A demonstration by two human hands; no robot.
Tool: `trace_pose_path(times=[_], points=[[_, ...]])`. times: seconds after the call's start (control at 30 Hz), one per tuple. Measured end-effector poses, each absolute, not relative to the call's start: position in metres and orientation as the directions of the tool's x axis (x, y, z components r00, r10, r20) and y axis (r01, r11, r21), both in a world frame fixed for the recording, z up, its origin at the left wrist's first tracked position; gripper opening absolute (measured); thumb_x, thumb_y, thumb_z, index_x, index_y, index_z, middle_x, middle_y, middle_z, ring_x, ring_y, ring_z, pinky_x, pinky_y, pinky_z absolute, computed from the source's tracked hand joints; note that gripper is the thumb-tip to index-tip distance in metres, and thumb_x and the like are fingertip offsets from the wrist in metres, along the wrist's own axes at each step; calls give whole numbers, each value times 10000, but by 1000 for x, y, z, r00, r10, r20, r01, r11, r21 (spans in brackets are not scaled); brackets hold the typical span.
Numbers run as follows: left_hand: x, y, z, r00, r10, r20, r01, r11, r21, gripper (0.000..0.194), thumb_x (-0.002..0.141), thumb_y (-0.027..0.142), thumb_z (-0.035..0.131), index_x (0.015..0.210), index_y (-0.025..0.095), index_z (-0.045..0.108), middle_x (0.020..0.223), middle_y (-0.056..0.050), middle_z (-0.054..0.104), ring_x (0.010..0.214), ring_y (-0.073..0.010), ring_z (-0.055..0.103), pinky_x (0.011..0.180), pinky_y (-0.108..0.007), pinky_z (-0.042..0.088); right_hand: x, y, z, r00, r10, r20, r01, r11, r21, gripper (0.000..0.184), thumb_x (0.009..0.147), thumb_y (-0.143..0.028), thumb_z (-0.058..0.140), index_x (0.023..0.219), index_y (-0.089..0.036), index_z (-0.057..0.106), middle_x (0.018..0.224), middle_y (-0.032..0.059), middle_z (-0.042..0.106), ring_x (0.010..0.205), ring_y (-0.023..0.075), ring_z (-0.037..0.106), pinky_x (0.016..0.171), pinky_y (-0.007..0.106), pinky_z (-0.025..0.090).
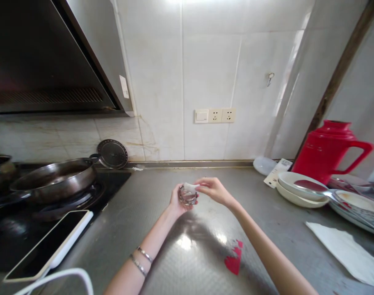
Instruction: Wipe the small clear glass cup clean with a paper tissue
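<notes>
My left hand (175, 201) is wrapped round a small clear glass (188, 198), held above the steel counter (162, 254) with its round mouth towards me. At the glass's upper rim my right hand (217, 191) pinches a white tissue (191, 187) between thumb and fingers. The tissue lies against the rim; whether part of it is inside the glass I cannot tell. Below the hands, torn red scraps (234, 262) lie on the counter.
To the left, a steel pan (58, 180) stands on the black stove, with a phone (50, 246) and white cable in front. On the right are a red thermos jug (324, 153), stacked bowls (300, 190), plates and a white paper sheet (343, 250). Wall sockets (221, 115) are behind.
</notes>
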State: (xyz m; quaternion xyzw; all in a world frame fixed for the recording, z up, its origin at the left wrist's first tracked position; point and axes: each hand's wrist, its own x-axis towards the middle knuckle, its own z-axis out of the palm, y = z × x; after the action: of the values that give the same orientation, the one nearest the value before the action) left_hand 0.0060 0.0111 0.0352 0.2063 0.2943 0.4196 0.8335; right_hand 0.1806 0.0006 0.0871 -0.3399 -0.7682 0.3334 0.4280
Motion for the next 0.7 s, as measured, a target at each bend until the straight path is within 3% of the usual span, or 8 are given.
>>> trace_pose_path(times=[0.13,0.27,0.53,0.7], points=[[3,22,47,475,809,-347,-539,579,612,477,772,540,461,879,112,641,763,-176,704,552,-256,651,383,-247,392,190,21,97,-178,840,513,146,538,-830,293,731,-425,658,848,-156,671,847,61,718,797,204,663,747,324,512],[4,35,60,507,790,-345,-497,595,632,565,785,589,381,903,101,641,773,-194,701,541,-269,651,380,-256,398,191,34,103,-102,824,557,128,567,-814,342,750,-481,623,877,-163,619,901,69,710,832,205,659,754,316,509],[0,42,75,534,775,-337,-424,591,687,569,806,556,353,982,86,621,846,-215,705,646,-317,691,455,-334,498,181,32,95,-215,718,661,394,684,-614,280,896,-349,453,1011,-171,635,951,64,708,870,198,653,798,306,488],[4,37,78,549,752,-366,-386,616,687,570,806,573,371,915,72,620,804,-237,701,685,-362,691,438,-356,502,173,29,91,-375,665,646,354,746,-564,303,917,-260,419,1121,-208,637,1108,56,688,1018,204,638,890,335,483]])
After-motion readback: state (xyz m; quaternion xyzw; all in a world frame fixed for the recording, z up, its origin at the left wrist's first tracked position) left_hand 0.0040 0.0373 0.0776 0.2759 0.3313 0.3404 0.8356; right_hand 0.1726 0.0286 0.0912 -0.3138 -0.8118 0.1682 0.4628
